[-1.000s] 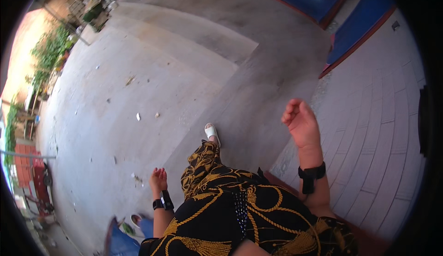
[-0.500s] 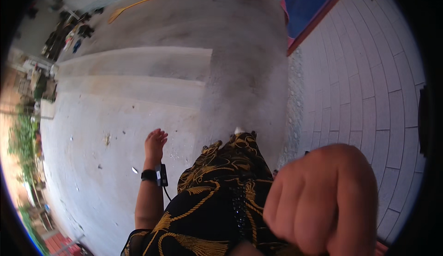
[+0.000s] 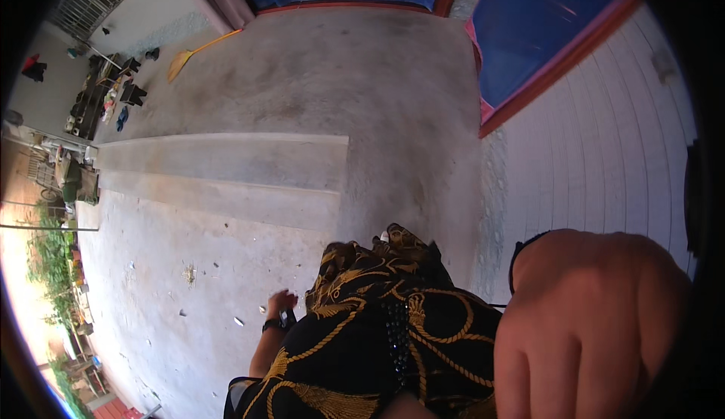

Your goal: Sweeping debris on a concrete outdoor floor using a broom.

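My left hand hangs low beside my body, above the concrete floor, its fingers loosely bent and apart with nothing visible in them. A black band with a small device sits on that wrist. Large and close at the lower right is my right hand, back toward me, its fingers curled down and pressed together. Its fingertips lie out of sight, so whatever they may hold is hidden. A dark cord shows at that wrist. My black dress with gold rope patterns and dark beads fills the lower middle.
A concrete step crosses the floor ahead. A yellow broom lies near the far wall, with shoes on a rack at left. Blue doorways with red frames stand ahead and right, beside a tiled wall. Small litter dots the floor.
The view has tilted up, showing more doorway and a window grille. My left hand appears lower and closer to my body. My right hand has shifted right, fingers pointing further down.
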Tool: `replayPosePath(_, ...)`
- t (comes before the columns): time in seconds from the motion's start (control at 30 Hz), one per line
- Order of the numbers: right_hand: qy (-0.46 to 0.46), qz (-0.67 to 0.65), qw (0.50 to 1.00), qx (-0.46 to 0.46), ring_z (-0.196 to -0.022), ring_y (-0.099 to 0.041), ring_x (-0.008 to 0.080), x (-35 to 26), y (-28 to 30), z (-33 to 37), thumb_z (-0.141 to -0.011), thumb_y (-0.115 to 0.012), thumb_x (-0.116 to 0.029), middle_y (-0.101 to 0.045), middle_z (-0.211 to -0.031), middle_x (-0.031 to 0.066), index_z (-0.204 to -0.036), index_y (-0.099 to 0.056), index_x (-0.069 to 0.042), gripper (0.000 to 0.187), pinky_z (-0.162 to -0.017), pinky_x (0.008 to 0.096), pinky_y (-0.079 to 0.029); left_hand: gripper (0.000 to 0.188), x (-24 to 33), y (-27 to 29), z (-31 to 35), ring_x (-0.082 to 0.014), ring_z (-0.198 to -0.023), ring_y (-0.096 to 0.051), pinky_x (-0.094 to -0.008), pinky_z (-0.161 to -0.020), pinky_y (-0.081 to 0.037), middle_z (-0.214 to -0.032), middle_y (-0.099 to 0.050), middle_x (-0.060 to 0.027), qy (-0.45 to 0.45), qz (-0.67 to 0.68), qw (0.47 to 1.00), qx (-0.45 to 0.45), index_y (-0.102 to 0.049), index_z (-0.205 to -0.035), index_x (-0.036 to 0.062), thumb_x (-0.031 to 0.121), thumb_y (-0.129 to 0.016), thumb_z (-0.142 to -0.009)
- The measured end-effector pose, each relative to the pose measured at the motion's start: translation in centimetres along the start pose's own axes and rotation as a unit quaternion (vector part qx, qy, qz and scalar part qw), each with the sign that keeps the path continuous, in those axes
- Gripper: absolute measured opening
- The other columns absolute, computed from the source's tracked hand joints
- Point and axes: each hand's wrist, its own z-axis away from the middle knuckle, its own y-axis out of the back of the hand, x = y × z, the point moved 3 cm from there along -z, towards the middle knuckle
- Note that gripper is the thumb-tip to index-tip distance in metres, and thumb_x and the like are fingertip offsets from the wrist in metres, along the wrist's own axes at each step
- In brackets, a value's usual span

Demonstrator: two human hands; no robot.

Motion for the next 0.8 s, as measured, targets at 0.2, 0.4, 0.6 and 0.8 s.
replayPosePath(0.2, -0.011, -0.013, 0.994, -0.105, -0.055, -0.051, 0.0239, -5.9, 10.4, -6.7, -0.085, -0.054, -0.014, -0.055, -0.065, 0.0132, -0.075, -0.053, 0.001, 0.018, -0.052, 0.0351, -0.042, 0.030, -2.0, -2.4, 3.8, -0.0318, -0.081, -0.062, -0.0415, -0.066, -0.051, -0.093, -0.063, -0.0197, 0.421, 0.740, 0.522, 0.064, -0.051, -0.111, -0.0047, 0.013, -0.043, -0.089)
replayPosePath(0.4, -0.003, 0.006, 0.980, -0.197, -0.054, -0.053, 0.0223, -9.1, 25.0, -15.8, -0.084, -0.059, -0.019, -0.059, -0.063, 0.0116, -0.079, -0.056, 0.000, 0.020, -0.052, 0.0334, -0.042, 0.034, -10.4, 3.1, -8.1, -0.0238, -0.086, -0.063, -0.0302, -0.071, -0.051, -0.094, -0.065, -0.0177, 0.395, 0.588, 0.705, 0.019, -0.054, -0.117, -0.0009, 0.016, -0.043, -0.089)
replayPosePath(0.6, 0.036, 0.079, 0.951, 0.298, -0.052, -0.040, 0.0099, -8.2, 46.3, -16.9, -0.088, -0.055, -0.021, -0.047, -0.062, -0.0018, -0.104, -0.057, -0.004, 0.023, -0.051, 0.0263, -0.034, 0.030, -7.4, 24.2, -27.7, -0.0265, -0.083, -0.062, -0.0348, -0.075, -0.051, -0.090, -0.062, -0.0150, 0.150, 0.760, 0.623, 0.105, -0.053, -0.108, 0.0002, 0.022, -0.053, -0.087)
replayPosePath(0.8, 0.004, -0.010, 0.727, 0.686, -0.055, -0.042, 0.0078, -6.5, 69.1, -6.8, -0.089, -0.054, -0.016, -0.046, -0.064, -0.0036, -0.102, -0.058, -0.009, 0.015, -0.055, 0.0228, -0.036, 0.030, -0.2, 49.7, -37.8, -0.0239, -0.086, -0.061, -0.0308, -0.073, -0.050, -0.096, -0.060, -0.0131, 0.115, 0.758, 0.608, 0.205, -0.050, -0.110, -0.0012, 0.020, -0.051, -0.089)
